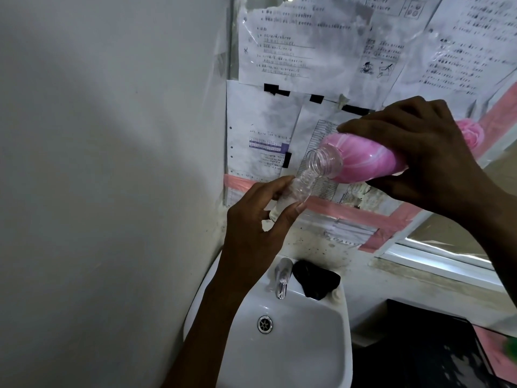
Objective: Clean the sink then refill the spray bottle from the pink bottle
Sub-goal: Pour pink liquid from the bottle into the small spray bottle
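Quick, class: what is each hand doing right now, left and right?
Left hand: grips the small clear spray bottle near its neck.
Right hand: holds the pink bottle, tipped mouth-down toward the spray bottle.

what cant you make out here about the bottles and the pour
Head view:
- Spray bottle fill level: left hand covers its body.
- Pink bottle base: right hand wraps it.
- Whether liquid is flowing: necks are clear, no stream made out.
- Spray head: nowhere identifiable.
- Black item on the sink: too dark to identify.

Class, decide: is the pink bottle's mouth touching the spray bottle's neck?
Touching: the head view shows the pink bottle mouth resting on the spray bottle threaded neck.
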The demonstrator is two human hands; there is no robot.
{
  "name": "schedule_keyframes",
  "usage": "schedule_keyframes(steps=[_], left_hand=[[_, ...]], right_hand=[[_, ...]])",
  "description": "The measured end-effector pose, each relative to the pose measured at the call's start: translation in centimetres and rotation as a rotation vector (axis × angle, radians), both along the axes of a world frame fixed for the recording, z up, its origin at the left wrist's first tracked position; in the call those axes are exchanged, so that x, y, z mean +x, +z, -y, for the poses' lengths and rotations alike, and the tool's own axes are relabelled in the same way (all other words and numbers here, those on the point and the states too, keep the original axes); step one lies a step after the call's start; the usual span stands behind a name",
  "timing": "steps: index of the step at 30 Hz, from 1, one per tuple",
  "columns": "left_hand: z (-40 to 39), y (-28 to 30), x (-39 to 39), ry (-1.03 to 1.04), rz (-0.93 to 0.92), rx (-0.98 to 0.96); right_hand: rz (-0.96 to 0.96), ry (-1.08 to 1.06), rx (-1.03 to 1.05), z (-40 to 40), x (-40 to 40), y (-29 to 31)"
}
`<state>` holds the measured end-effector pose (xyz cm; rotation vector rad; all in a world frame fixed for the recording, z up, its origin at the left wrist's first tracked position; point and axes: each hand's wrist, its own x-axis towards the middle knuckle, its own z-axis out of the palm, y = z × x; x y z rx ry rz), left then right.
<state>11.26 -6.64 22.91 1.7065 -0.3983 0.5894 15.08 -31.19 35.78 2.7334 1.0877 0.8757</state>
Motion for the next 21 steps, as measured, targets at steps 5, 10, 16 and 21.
schedule_keyframes(steps=[5,10,16,21], left_hand=[[-0.05,-0.03,-0.09,-0.005,-0.002,-0.006],[-0.05,-0.09,-0.11,-0.011,-0.012,-0.019],[-0.10,-0.08,-0.14,-0.009,0.002,-0.010],[-0.04,-0.08,-0.14,0.001,0.015,0.001]], right_hand=[[0.006,-0.001,-0.007,-0.17,-0.10,0.04],[0.008,0.002,-0.006,-0.31,-0.19,0.03],[0.008,-0.002,-0.007,-0.29,-0.29,0.07],[0.017,0.002,-0.008,-0.26,-0.26,0.10]])
